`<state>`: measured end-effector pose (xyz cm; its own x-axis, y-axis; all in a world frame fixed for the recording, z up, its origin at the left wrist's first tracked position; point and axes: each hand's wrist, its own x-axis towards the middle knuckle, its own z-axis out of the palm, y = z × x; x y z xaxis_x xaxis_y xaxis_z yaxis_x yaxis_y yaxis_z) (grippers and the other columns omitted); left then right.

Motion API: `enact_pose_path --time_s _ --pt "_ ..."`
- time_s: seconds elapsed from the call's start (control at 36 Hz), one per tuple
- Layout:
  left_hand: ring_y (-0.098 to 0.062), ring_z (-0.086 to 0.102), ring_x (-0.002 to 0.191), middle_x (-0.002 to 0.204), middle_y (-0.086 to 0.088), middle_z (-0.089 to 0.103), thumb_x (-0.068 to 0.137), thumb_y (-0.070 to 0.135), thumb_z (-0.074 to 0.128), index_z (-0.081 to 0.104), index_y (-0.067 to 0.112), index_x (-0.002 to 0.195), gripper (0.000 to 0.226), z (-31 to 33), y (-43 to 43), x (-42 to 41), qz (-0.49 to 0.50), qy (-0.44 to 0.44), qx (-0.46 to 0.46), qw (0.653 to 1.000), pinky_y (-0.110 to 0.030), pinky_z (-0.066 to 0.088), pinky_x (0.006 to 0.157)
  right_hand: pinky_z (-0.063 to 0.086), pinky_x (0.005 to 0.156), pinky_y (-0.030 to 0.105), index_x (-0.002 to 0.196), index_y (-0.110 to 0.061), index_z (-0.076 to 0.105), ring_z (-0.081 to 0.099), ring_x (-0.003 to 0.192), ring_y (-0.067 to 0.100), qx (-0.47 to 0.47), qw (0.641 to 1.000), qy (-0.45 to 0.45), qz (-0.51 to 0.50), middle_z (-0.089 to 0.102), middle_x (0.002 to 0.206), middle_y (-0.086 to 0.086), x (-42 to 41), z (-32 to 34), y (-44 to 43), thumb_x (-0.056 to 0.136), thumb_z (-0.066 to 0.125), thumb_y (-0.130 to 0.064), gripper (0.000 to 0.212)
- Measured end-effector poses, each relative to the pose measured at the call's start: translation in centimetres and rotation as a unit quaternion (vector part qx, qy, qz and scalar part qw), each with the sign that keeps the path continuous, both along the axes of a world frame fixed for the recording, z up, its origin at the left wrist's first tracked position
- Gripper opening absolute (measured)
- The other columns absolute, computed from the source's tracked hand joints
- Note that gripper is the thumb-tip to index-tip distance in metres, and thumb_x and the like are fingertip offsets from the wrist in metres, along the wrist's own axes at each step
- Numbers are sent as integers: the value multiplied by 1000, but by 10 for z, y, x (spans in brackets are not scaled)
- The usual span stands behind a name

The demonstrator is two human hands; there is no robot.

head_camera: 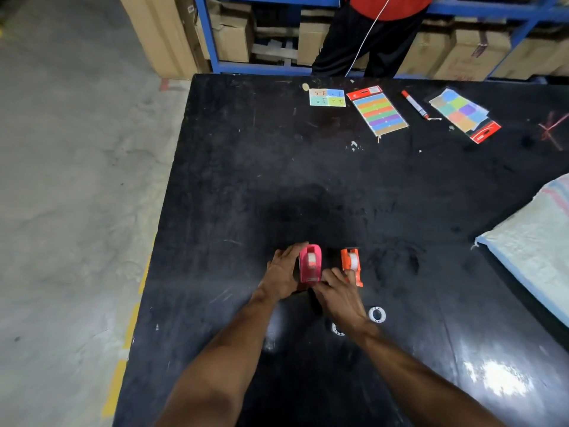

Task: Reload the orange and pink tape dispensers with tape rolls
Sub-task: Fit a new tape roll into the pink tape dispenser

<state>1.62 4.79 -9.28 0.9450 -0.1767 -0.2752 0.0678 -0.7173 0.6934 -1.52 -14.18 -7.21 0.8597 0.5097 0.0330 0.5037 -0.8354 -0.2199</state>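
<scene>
A pink tape dispenser [310,262] stands on the black table [246,180] with a tape roll seated in it. My left hand [281,272] is wrapped around its left side. Just to its right stands an orange tape dispenser [351,261], also holding a tape roll. My right hand [338,295] rests at the near ends of both dispensers, its fingertips touching the pink one's front and the orange one's base. Two white empty tape cores lie near my right wrist: one [377,314] to the right, one [337,329] partly hidden under the forearm.
At the table's far side lie colourful sticker sheets [378,110], a small colour card [327,97], a red marker [415,104] and another sticker pack [465,114]. A woven sack [535,241] covers the right edge. A person stands behind the table by blue shelving [212,41] with cardboard boxes.
</scene>
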Motion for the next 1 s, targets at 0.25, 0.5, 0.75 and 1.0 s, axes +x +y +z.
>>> enact_pose_path --time_s 0.25,0.5,0.75,1.0 --pt "-20 43 132 150 16 38 57 50 83 17 48 146 111 -4 -1 1 1 13 15 1000 -53 38 109 38 79 41 85 -23 68 53 84 22 29 999 24 -33 61 89 -5 2 -10 6 84 63 -20 6" --pt "-21 38 137 152 16 35 61 42 85 12 51 146 112 -3 -6 -3 15 24 21 999 -58 33 112 37 79 41 86 -26 72 53 89 18 25 997 48 -62 64 95 -10 2 -11 8 90 54 -27 18" --pt "-26 29 143 157 14 28 64 37 83 6 54 145 114 0 -11 -3 25 58 41 997 -65 29 112 39 76 43 88 -22 71 56 84 25 -12 998 21 -55 61 93 0 -8 -10 7 84 56 -20 16" --pt "-27 6 153 166 -1 -3 68 -11 70 -21 58 142 136 35 -17 -15 10 83 25 996 -47 14 124 35 78 43 75 -24 69 57 91 19 -4 999 9 -36 58 92 -9 -28 5 -37 84 57 -30 16"
